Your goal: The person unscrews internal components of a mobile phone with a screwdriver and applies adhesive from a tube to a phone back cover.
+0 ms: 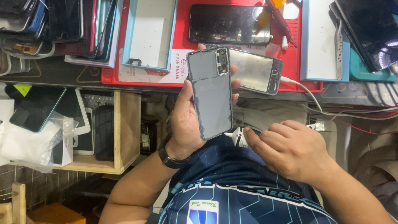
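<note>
My left hand holds a dark grey phone back cover upright, its inner side facing me and the camera cutout at the top right. A black watch sits on that wrist. My right hand is below and right of the cover, fingers curled around a small white glue tube whose dark tip points toward the cover's lower edge. Behind the cover a phone frame with a silvery inside lies on a red work mat.
A black-screened phone lies on the red mat. A white tray with blue rim is at left, another with tweezers at right. Stacked phones top left. A wooden shelf holds devices. White cables run right.
</note>
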